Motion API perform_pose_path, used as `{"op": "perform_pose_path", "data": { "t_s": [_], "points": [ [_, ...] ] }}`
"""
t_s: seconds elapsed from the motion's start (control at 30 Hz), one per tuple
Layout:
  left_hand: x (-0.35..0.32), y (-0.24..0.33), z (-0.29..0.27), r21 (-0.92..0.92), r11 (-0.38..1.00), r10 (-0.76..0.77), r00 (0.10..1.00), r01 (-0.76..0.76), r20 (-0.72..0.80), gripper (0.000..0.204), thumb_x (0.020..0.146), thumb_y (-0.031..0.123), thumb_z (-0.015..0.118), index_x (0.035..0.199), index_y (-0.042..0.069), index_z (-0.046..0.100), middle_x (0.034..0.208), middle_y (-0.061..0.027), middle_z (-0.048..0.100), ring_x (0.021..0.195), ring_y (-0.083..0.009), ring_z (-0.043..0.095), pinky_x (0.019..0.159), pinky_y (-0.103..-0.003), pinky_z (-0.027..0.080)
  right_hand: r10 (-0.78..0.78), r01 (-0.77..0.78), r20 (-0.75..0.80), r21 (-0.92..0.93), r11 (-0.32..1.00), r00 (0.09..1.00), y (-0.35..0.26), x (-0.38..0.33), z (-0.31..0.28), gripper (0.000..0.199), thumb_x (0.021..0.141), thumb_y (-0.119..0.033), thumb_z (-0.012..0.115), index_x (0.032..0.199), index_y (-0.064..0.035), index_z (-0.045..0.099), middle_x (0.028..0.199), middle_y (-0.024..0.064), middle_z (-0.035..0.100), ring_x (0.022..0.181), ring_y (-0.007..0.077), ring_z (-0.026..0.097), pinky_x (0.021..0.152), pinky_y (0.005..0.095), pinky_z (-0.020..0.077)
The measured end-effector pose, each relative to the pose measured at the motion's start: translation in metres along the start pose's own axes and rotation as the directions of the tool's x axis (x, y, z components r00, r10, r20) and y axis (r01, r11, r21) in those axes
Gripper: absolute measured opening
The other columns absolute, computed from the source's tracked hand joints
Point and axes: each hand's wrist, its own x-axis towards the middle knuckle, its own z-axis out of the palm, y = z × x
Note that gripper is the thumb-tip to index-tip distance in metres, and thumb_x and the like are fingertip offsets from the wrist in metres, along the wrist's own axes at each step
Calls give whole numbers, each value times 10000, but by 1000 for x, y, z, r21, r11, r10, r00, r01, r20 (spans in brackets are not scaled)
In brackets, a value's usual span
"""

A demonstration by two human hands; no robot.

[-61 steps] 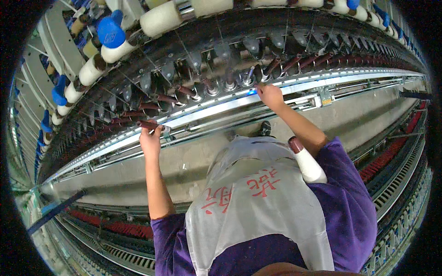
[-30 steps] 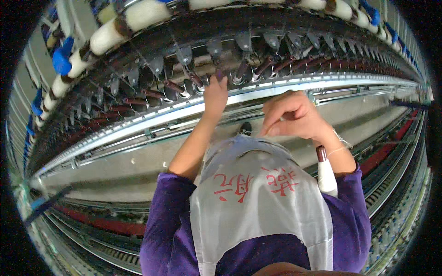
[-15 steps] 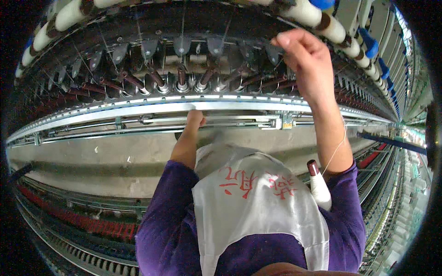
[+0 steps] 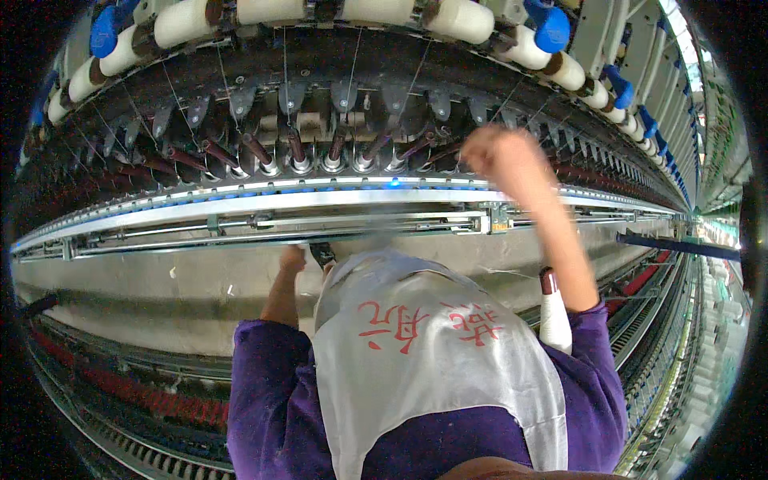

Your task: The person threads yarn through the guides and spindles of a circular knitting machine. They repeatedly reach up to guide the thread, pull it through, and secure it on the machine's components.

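My right hand [image 4: 510,158] is raised in front of the dark spindle tubes [image 4: 338,142], right of centre. Motion smears its fingers, so I cannot tell their grip. Below the silver rail [image 4: 320,200], my left hand [image 4: 294,259] is closed, small in view; what it may hold is hidden. Against my right upper arm rests a white yarn bobbin [image 4: 555,320] with a dark brown tip. Fine threads [image 4: 354,68] run down from the rollers toward the spindles.
Fat white rollers [image 4: 380,10] with dark joints line the top of the spinning frame, with blue knobs [image 4: 552,30] beside them. A blue light [image 4: 394,183] glows on the rail. Behind me, across the aisle floor [image 4: 184,292], stands another machine with red bobbins [image 4: 136,388].
My right hand has come down from near the rollers to the spindles. My left hand has drawn back from the rail, left and toward me. The view has shifted, and a blue light now shows.
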Motion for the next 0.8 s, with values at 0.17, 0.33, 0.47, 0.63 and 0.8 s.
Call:
{"op": "perform_pose_path", "data": {
  "t_s": [0.17, 0.33, 0.47, 0.63, 0.8],
  "points": [
    [-21, -100, -27, -562, 811, -232, 971, 162, -55, 136, 812, 184, 544, 799, 53, 577, 584, -102, 574, 480, -218, 555, 464, -339, 457, 363, -367, -145, -1, 930, 920, 22, 31, -143, 158, 784, -141, 630, 864, -4, 637, 695, 101, 620, 597, 134, 564, 587, 279, 462],
    [-43, -117, -31, -901, 351, -358, 926, 254, 122, 131, 835, 166, 501, 827, 51, 563, 597, -86, 582, 465, -160, 531, 419, -303, 425, 134, -248, -313, -361, 899, 940, 32, 79, -122, 170, 786, -138, 620, 918, -35, 649, 897, 140, 652, 856, 312, 619, 769, 393, 480],
    [-76, -93, -25, -884, 338, -429, 889, 323, 161, 135, 845, 152, 517, 872, 28, 563, 590, -84, 565, 464, -139, 500, 407, -289, 396, -326, 45, -316, -654, 756, 891, 56, 100, -106, 382, 671, -141, 658, 1037, -49, 601, 981, 178, 604, 972, 367, 540, 891, 426, 410],
    [-125, -61, -19, -801, 457, -527, 843, 388, 108, 110, 835, 135, 539, 846, 27, 552, 582, -89, 557, 448, -141, 484, 397, -298, 389, -58, -115, -326, -487, 866, 944, 66, 94, -102, 392, 679, -115, 636, 1061, -39, 597, 990, 184, 600, 947, 368, 556, 864, 434, 429],
    [-147, -65, -20, -798, 466, -570, 819, 382, 59, 84, 835, 105, 513, 828, 27, 543, 563, -85, 542, 454, -150, 500, 400, -298, 398, 32, -279, -491, -439, 854, 870, 39, 84, -97, 274, 689, -78, 589, 956, -37, 634, 853, 164, 613, 927, 356, 565, 804, 441, 452]
  ]
}}
